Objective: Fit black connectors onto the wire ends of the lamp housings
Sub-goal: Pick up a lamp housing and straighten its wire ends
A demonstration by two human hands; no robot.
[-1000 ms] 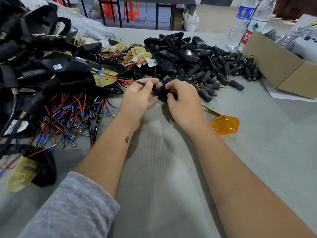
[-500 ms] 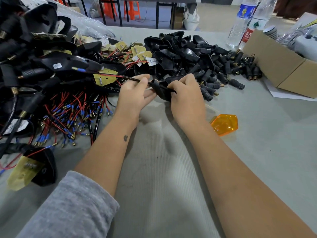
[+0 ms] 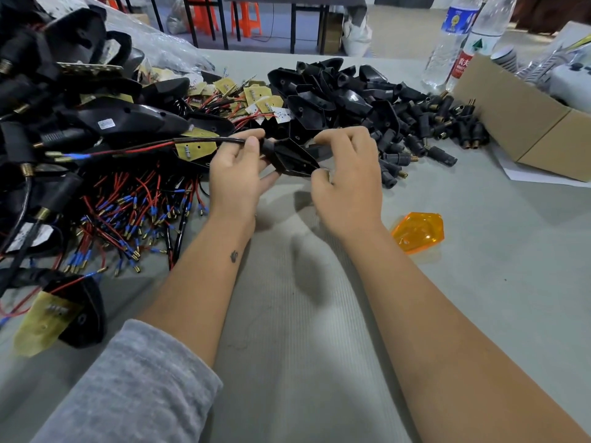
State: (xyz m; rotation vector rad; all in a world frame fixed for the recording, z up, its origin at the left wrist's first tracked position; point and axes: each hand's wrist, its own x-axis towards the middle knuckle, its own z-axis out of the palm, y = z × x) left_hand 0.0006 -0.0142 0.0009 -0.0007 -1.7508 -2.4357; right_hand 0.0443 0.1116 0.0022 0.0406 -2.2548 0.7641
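Left grip (image 3: 236, 174) half-hiding housing (image 3: 292, 158)

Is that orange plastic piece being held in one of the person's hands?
No, the orange plastic piece lies on the table, apart from the right hand, while both hands grip a black lamp housing.

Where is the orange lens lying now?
In the head view, the orange lens lies on the grey table, right of the right forearm and nearer the camera than the pile of black connectors.
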